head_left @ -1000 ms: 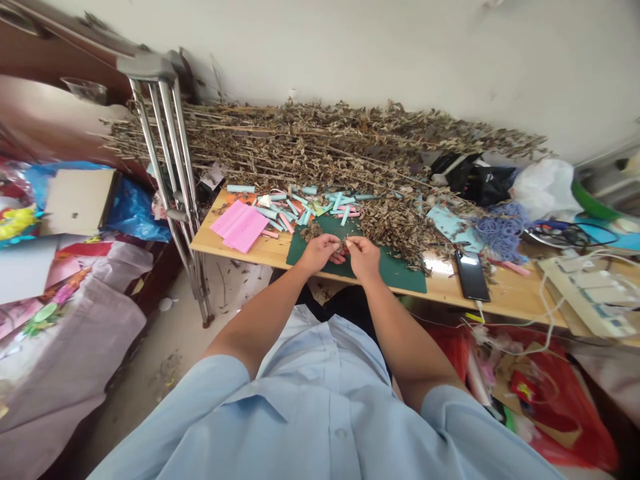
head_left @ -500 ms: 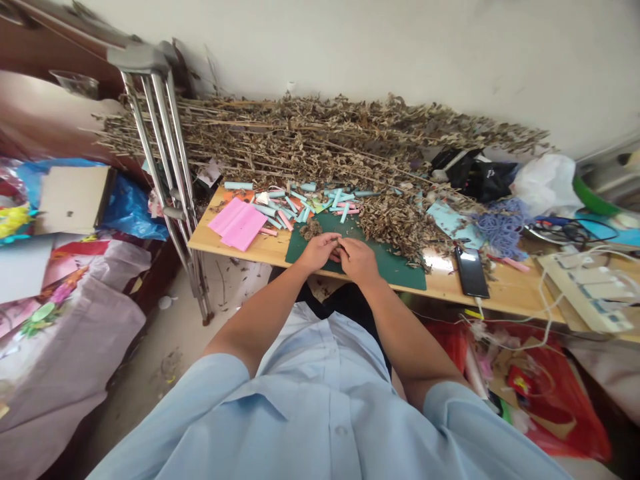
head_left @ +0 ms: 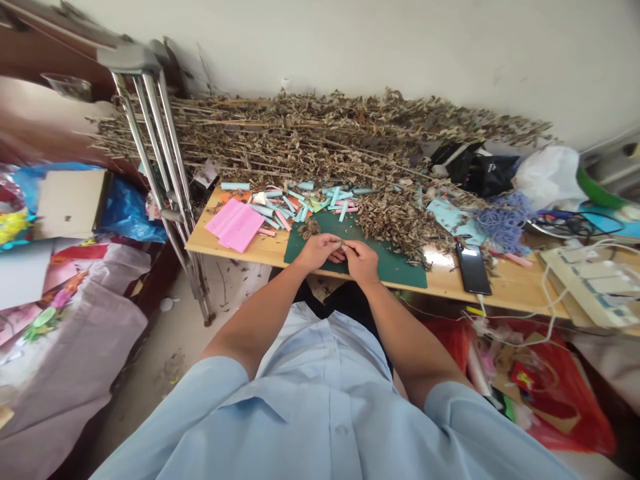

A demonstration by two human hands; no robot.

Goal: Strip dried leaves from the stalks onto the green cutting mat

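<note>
My left hand [head_left: 319, 252] and my right hand [head_left: 362, 261] meet at the fingertips over the front edge of a green mat [head_left: 400, 270]. Both are closed in a pinch around a small brownish bit, too small to name for certain. A little clump of crumbled dry leaf [head_left: 309, 229] lies on the mat just beyond my left hand. Behind my right hand spreads a heap of dry leaves [head_left: 395, 223]. Pink paper sheets [head_left: 235, 225] and many light-blue and pink paper rolls [head_left: 235, 187] lie to the left.
Long dried leafy stalks [head_left: 300, 133] line the wall. A black phone [head_left: 473, 269] with a cable, blue yarn [head_left: 504, 223] and a power strip [head_left: 590, 283] are on the right. Metal crutches [head_left: 165, 153] lean at the table's left end.
My hands have drawn slightly apart, my right hand shifting right, with the fingertips still meeting. The view has shifted slightly.
</note>
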